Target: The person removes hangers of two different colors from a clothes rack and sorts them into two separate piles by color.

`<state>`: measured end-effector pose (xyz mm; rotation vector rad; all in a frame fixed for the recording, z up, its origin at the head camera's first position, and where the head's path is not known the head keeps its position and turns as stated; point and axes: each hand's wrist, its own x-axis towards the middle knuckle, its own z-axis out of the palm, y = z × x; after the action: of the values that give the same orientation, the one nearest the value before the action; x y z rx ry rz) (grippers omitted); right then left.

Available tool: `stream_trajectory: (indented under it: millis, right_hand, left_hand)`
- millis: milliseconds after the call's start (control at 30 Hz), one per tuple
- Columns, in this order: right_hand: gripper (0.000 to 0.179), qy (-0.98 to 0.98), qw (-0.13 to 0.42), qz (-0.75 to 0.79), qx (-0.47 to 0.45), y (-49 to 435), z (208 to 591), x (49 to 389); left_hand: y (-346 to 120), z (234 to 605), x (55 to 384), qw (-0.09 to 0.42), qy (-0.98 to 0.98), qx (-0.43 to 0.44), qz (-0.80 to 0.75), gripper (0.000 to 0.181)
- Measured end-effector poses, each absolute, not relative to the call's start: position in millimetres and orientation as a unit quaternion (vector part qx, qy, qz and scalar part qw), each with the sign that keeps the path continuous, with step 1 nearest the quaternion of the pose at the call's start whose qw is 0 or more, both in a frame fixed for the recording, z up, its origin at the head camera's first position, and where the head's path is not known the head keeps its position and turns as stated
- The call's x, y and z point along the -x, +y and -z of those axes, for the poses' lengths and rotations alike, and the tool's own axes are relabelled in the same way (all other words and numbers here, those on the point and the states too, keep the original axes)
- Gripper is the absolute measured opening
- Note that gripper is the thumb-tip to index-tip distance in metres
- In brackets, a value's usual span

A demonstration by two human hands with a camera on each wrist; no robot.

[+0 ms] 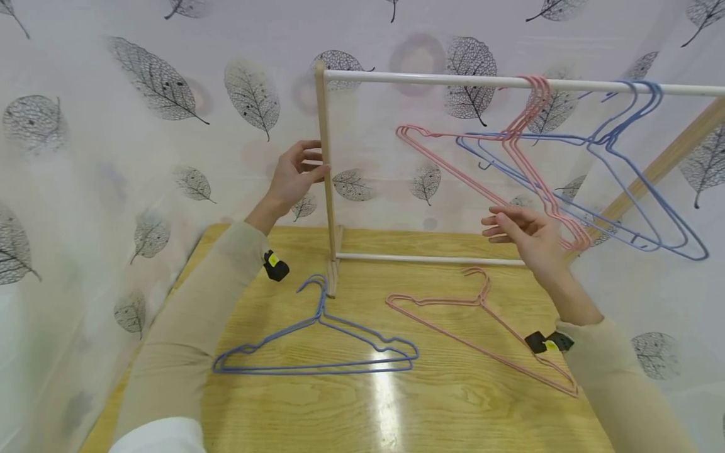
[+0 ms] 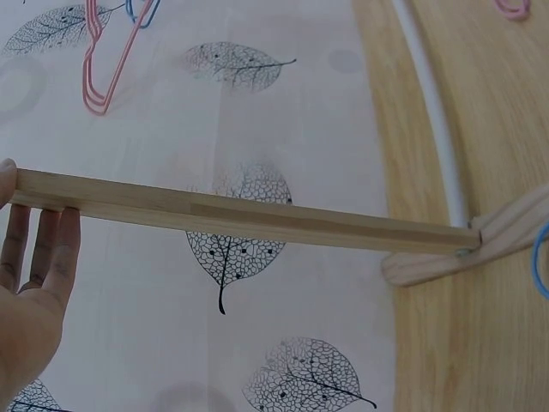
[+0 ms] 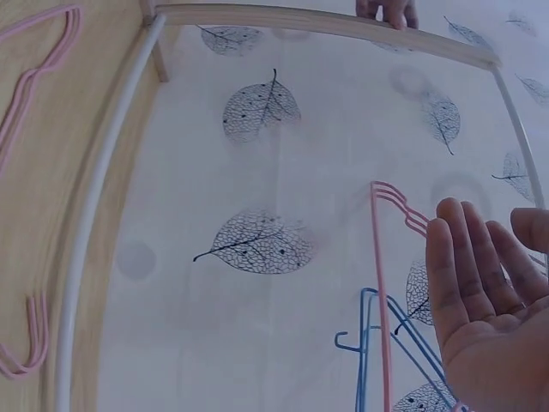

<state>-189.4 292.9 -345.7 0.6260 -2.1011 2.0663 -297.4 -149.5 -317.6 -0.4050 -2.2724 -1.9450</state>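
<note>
Head view: we count 2 hands. Left hand point(image 1: 297, 173) grips the left wooden upright point(image 1: 325, 126), thumb in front, fingers behind. Right hand point(image 1: 529, 236) has its fingers extended with a slight bend, holding nothing, in front of the hanging pink hangers point(image 1: 531, 113); can't tell if it touches them. Those look like 3, nested on the white top rail point(image 1: 425, 78). Hanging blue hangers point(image 1: 610, 139) to their right: at least 2, exact count lost in overlap. On the table point(image 1: 317, 415) we have 2 nested blue hangers point(image 1: 321, 308) near the upright's foot point(image 1: 333, 286), plus at least 2 nested pink hangers point(image 1: 483, 298) to the right. The right wrist camera point(image 1: 535, 343) covers part of those. Right wooden upright point(image 1: 680, 151) runs off frame.

Left wrist view: 3 fingers under the upright, thumb tip on top, rest of the hand cut off at left. 1 lower rail point(image 2: 433, 107). Hanging hangers cropped at top; blue is a sliver.

Right wrist view: palm visible, grip empty, hand cropped at right. 3 pink shoulder loops readable. At the top edge we get only fingers of the left hand.
</note>
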Motion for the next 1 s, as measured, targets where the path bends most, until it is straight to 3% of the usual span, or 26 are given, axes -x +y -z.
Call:
stream_trajectory:
  millis: [700,1000]
  right_hand:
    - [0.025,-0.647,0.211,-0.707,-0.195,289.0,278.1,223.4]
    - [0.028,-0.692,0.23,-0.67,-0.138,290.8,258.8,241.0]
  left_hand:
    - [-149.7,317.7,297.6,0.057,-0.747,0.136,0.648,0.047]
    - [-149.8,317.2,298.1,0.06,-0.748,0.138,0.646,0.047]
